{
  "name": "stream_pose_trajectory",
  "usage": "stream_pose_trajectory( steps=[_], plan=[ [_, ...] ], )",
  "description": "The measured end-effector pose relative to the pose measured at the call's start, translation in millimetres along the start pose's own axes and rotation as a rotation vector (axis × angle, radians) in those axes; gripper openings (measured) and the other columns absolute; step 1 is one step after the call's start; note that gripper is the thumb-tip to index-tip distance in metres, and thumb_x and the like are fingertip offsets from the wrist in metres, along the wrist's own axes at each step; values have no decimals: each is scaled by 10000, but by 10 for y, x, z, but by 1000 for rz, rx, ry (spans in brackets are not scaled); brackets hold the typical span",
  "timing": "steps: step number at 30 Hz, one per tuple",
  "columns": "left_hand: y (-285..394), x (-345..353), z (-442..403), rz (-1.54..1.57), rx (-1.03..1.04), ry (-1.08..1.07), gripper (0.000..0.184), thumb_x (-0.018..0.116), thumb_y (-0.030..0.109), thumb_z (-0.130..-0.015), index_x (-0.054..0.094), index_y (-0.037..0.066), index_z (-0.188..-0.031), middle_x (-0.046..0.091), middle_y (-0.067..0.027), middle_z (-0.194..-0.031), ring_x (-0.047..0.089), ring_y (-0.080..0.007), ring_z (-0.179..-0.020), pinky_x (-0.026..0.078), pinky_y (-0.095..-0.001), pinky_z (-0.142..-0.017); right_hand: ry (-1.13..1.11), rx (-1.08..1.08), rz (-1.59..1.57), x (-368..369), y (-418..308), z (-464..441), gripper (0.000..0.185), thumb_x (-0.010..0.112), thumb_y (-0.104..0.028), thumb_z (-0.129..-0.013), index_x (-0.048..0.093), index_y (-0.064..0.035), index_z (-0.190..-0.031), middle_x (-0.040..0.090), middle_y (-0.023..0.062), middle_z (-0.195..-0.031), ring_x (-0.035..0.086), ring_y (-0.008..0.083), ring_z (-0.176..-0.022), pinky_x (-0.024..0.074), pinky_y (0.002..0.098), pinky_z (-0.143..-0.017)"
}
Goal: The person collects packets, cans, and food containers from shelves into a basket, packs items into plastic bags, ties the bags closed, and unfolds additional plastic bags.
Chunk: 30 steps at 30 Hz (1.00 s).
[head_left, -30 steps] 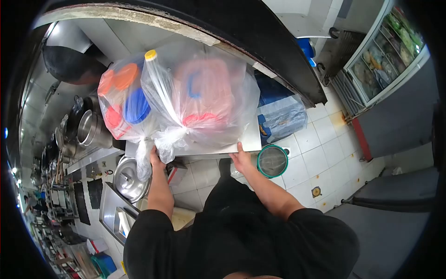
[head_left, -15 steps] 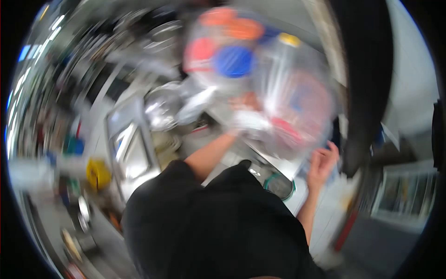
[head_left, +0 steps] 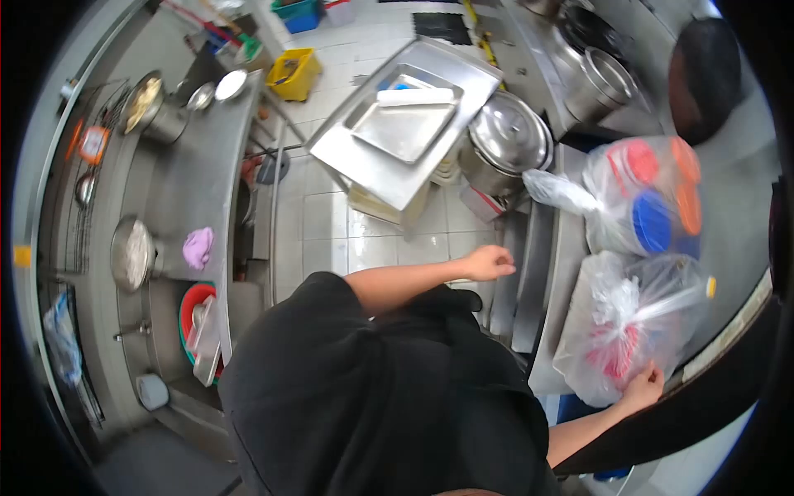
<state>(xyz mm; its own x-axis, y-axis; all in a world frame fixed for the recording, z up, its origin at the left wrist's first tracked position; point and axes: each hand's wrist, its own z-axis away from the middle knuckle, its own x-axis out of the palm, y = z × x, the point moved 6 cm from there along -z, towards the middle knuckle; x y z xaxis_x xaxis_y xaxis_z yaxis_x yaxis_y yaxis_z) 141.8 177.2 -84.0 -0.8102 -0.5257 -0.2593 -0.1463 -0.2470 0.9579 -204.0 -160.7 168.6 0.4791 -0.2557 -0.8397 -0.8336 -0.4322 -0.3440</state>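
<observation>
My left hand [head_left: 492, 262] hangs over the floor beside the metal counter. Its fingers are loosely curled with nothing in them. At the near edge of the counter, my right hand [head_left: 643, 387] has its fingers curled at the lower corner of a clear plastic bag [head_left: 666, 326]. The bag is knotted, and pink-red contents show through it. Just beyond it stands a second knotted clear bag [head_left: 608, 219], holding tubs with a blue lid [head_left: 651, 221], orange lids [head_left: 688, 207] and a red lid [head_left: 633, 161].
A lidded steel pot [head_left: 509, 132] stands beyond my left hand, beside a metal table [head_left: 331, 149] bearing a tray [head_left: 409, 128]. Along the left runs a steel counter [head_left: 186, 165] with a purple cloth [head_left: 198, 248] and bowls. Farther off is a yellow bucket [head_left: 294, 76].
The view has turned and sharpened. My left hand has come away from the bags towards the floor area. My right hand, spread in the air before, is now at the nearer bag.
</observation>
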Motion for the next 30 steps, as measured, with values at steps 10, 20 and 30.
stream_pose_trajectory(
  steps=[10, 20, 30],
  plan=[
    [-890, -2515, 2641, -194, -348, 749, 274, 700, 267, -882, 733, 25, -1006, 741, -180, -969, 713, -311, -925, 549, -414, -843, 389, -464, -564, -114, -2538, 719, 183, 689, -155, -878, 683, 8, -796, 631, 231, -714, 579, 422, -634, 494, 532, -645],
    [1636, -5027, 7384, -1264, 69, 2343, 137, 677, 132, -920, 672, 2, -965, 679, -152, -958, 680, -279, -908, 530, -381, -830, -760, -1042, -569, 1235, -5084, 3014, 303, 669, -250, -932, 708, 50, -927, 701, 248, -897, 663, 391, -815, 527, 449, -795],
    [2331, -2958, 12737, -347, -1865, 2666, 371, 610, 210, -849, 712, 64, -1174, 663, -257, -1234, 629, -413, -1180, 509, -456, -977, -1219, -1779, -624, 1094, -7765, 6325, 181, 674, -115, -897, 615, 49, -846, 637, 212, -789, 613, 360, -713, 492, 437, -689]
  ],
)
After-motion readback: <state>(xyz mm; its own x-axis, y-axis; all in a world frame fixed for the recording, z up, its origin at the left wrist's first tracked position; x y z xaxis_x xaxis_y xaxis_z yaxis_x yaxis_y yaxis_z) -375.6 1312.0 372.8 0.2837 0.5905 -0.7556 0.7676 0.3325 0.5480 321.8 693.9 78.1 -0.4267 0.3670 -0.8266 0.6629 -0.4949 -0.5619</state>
